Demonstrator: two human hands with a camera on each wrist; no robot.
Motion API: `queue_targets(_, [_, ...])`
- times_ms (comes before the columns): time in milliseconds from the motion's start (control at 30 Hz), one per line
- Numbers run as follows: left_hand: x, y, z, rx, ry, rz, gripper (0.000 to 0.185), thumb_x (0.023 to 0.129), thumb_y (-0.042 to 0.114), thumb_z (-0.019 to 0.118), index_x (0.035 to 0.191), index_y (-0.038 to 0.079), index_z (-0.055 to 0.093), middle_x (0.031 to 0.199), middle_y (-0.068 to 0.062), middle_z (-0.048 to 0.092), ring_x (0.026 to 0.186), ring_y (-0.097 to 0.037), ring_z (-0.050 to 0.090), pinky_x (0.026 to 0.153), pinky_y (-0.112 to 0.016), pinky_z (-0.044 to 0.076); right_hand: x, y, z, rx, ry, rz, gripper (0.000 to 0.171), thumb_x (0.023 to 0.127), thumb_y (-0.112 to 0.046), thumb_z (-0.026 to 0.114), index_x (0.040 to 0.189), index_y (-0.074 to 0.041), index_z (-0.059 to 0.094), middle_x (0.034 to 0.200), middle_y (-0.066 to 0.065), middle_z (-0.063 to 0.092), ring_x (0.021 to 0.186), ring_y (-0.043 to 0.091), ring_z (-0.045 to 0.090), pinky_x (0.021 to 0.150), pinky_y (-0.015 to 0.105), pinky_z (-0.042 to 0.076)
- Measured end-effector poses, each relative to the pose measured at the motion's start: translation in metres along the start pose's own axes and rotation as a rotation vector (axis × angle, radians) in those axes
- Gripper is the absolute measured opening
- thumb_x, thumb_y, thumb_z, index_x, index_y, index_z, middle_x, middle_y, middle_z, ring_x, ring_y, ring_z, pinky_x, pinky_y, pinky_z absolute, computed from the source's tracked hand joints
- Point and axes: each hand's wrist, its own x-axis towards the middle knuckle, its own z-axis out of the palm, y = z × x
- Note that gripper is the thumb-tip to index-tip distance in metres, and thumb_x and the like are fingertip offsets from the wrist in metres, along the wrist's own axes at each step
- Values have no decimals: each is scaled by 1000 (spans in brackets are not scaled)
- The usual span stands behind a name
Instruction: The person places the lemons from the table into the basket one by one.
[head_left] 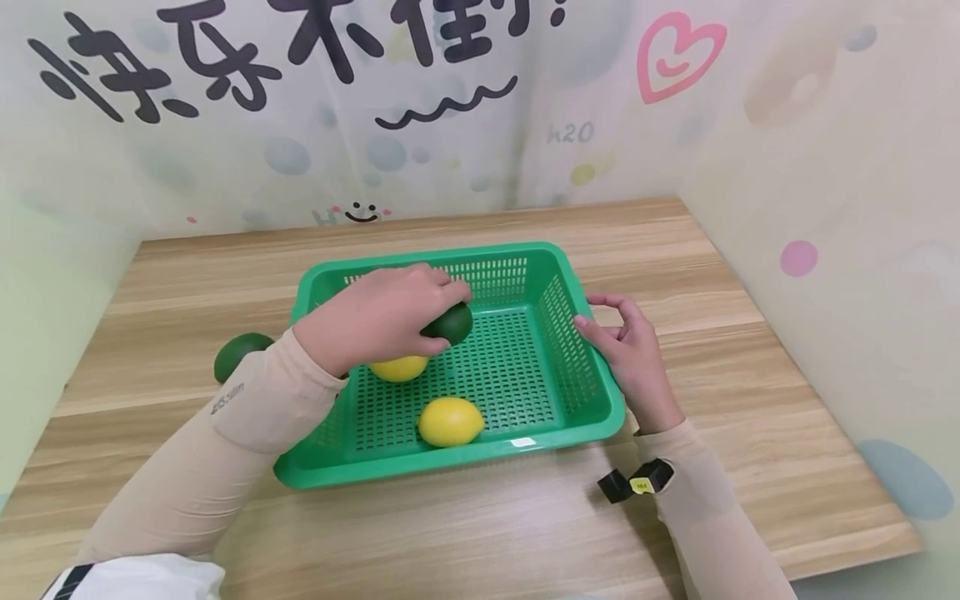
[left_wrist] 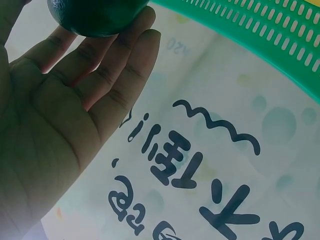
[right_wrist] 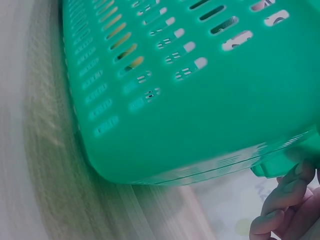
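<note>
Limes: your left hand (head_left: 382, 317) grips one (head_left: 450, 323) over the basket (head_left: 592, 417) (two lemons inside already), another lime (head_left: 238, 353) waits outside it; right hand (head_left: 630, 354), fingers loosely curled, steadies the rim.

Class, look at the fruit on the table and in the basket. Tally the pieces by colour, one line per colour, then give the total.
Yellow lemons: 2, one loose in the green basket at, one partly under the left hand at
Dark green fruits: 2, one held by the left hand, one on the table
Total: 4
</note>
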Motion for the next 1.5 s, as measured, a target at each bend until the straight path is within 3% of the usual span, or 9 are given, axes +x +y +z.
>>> queue_targets(367, [13,-3,6,16,-18,25,34,85,20,85,111,9,65,97,-5,65,88,-24,59,73,-37,54,2,1,0,-24,6,-26,44,101,-24,68,135,-3,49,88,22,76,71,28,77,59,40,62])
queue_targets(600, [17,-3,8,10,-53,3,36,86,23,85,113,11,65,99,-5,65,90,-24,59,74,-38,54,0,1,0,-31,14,-30,42,102,-24,68,132,-2,50,89,23,76,71,30,77,58,42,62])
queue_targets(1133, [27,-12,14,-20,-54,7,37,86,21,85,115,11,65,100,-6,67,90,-25,61,75,-40,56,0,-2,-1,-13,12,-20,40,101,-19,68,129,3,48,88,26,74,69,27,77,58,40,62])
queue_targets(1500, [31,-15,20,-29,-95,-6,36,86,23,85,114,11,66,102,-6,67,92,-23,62,76,-40,56,-1,0,-1,-15,11,-36,36,102,-20,68,128,-1,51,84,23,75,66,30,76,55,41,61])
